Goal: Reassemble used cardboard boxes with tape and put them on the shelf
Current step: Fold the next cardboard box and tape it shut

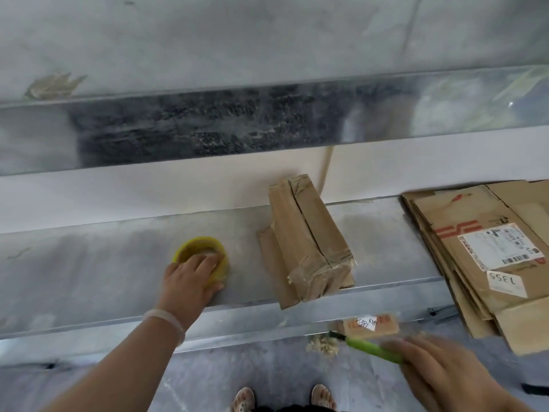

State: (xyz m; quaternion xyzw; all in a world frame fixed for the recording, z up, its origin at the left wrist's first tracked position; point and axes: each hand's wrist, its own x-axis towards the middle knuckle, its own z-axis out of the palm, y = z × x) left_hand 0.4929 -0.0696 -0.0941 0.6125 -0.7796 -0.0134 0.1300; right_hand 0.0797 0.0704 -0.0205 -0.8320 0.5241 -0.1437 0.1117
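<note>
– What surrounds your hands?
– A grey metal worktop [104, 263] runs across the middle of the frame. My left hand [190, 281], with a pale bracelet [166, 321] on its wrist, grips the yellow tape roll [196, 243] left of centre. The fingers lie over its top and the thumb is at its near side. Just right of centre lies a crumpled taped box [309, 242], overhanging the front edge. At the right, a stack of flattened boxes [475, 263] juts past the worktop and is cut off by the frame.
– What is hard to make out?
– My right hand [439, 376], lower right, is blurred. It holds a green cutter [371, 350] pointing left. Just above the cutter is a small labelled cardboard piece [371, 325], too smeared to read. My sandalled feet [243, 401] are cropped at the bottom.
</note>
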